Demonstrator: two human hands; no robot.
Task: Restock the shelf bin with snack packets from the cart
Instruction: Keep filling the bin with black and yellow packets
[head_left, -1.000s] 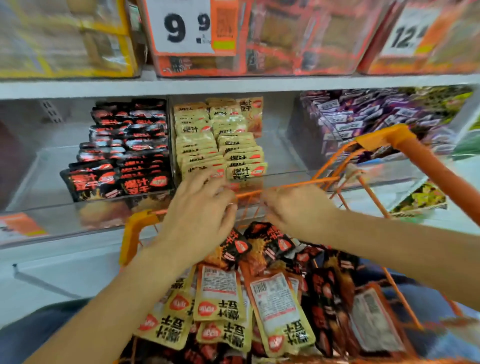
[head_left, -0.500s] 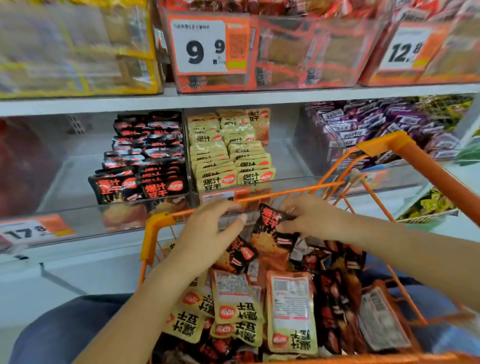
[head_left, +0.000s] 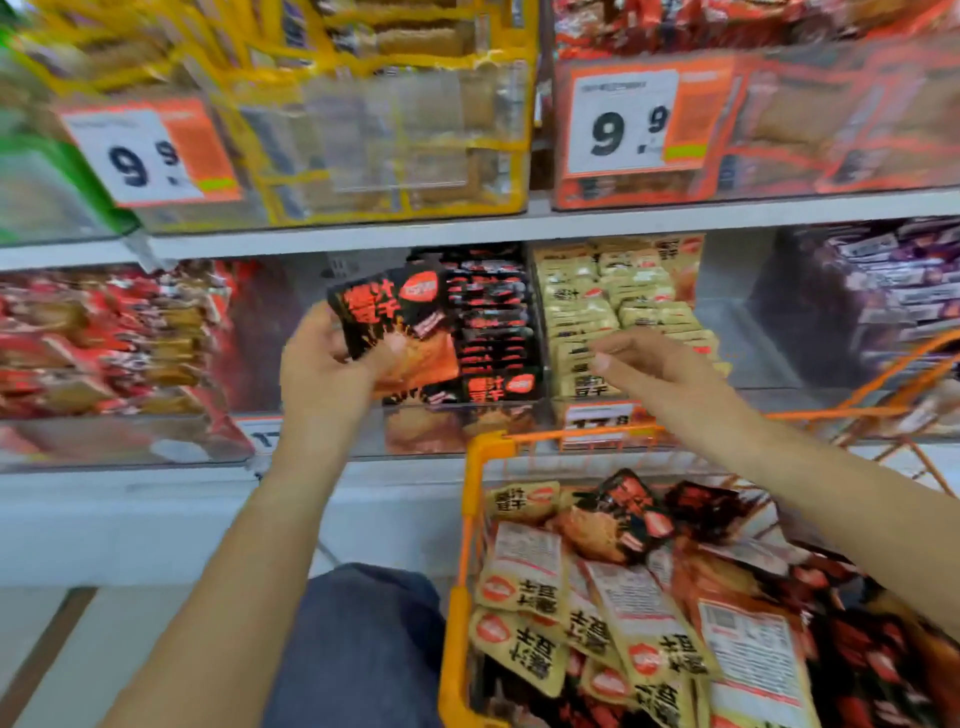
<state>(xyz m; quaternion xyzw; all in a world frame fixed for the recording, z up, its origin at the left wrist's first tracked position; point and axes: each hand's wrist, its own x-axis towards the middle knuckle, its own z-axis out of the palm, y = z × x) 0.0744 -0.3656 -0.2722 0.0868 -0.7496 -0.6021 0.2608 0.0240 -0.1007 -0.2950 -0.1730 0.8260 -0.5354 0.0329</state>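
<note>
Cart (head_left: 470, 519), orange wire, near right: heaped with tan snack packets (head_left: 524, 618) along its near-left side and black-and-red ones (head_left: 623, 514) toward its far edge and right side. Neither hand is in it now; a second ago both were down among the packets at its far rim.

Left hand (head_left: 324, 371), raised over the shelf's front edge: fingers and thumb curl round the lower left corner of one black snack packet (head_left: 395, 317), printed face toward the camera and tilted. The packet has come out of the cart and been handed across; half a second ago the right hand was pinching it at the cart's far rim.

Right hand (head_left: 647, 364), raised beside it and apart from the packet: fingers loosely extended, holding nothing, in front of the tan stack.

Shelf bin (head_left: 415, 434), clear-fronted, middle shelf: a row of matching black packets (head_left: 493, 322) stands on edge left of its divider, a row of tan packets (head_left: 623, 306) right of it. The held packet sits just in front of the black row's left end, not yet set down.

Beyond: red packets (head_left: 104, 338) at the shelf's left end, purple ones (head_left: 893, 280) at its right; price tags (head_left: 623, 124) on the upper shelf.

Judgement: one packet in transit, placement into the black row pending; the cart's heap remains to be shelved.
</note>
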